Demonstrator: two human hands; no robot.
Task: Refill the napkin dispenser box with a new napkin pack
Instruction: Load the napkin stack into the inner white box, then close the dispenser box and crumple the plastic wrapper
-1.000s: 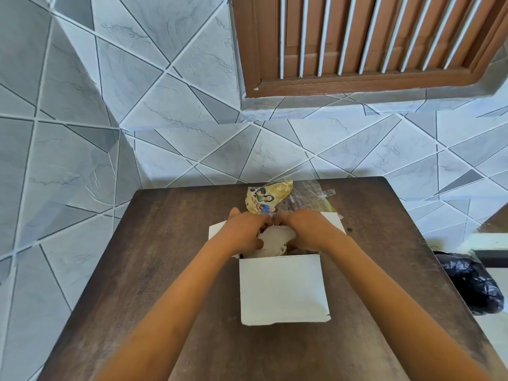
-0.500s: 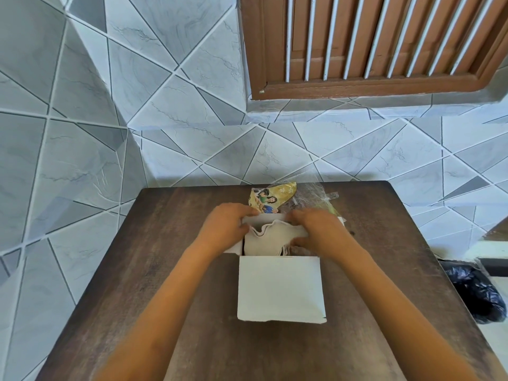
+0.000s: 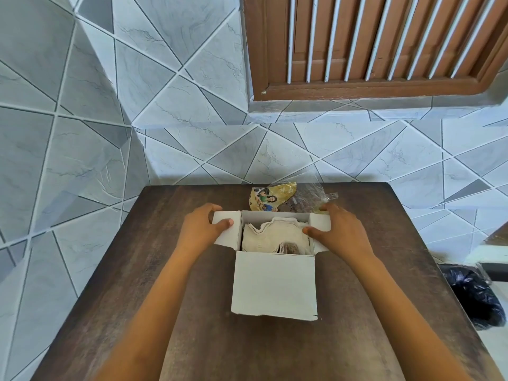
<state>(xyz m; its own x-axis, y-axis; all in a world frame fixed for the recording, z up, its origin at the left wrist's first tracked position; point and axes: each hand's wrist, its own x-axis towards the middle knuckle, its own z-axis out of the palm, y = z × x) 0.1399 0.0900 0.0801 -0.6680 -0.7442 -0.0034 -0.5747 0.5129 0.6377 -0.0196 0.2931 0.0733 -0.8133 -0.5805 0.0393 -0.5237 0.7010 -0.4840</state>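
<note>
A white cardboard dispenser box stands open on the dark wooden table, its front flap folded down toward me. A stack of cream napkins lies inside it. My left hand pinches the box's left side flap between thumb and fingers. My right hand grips the right side flap the same way. Both flaps are spread outward.
An empty plastic napkin wrapper with a yellow printed label lies just behind the box, near the table's far edge. Tiled wall rises behind the table. A black plastic bag sits on the floor to the right.
My hands have left the napkins and moved apart, each taking hold of a side flap. The napkins now lie uncovered in the box.
</note>
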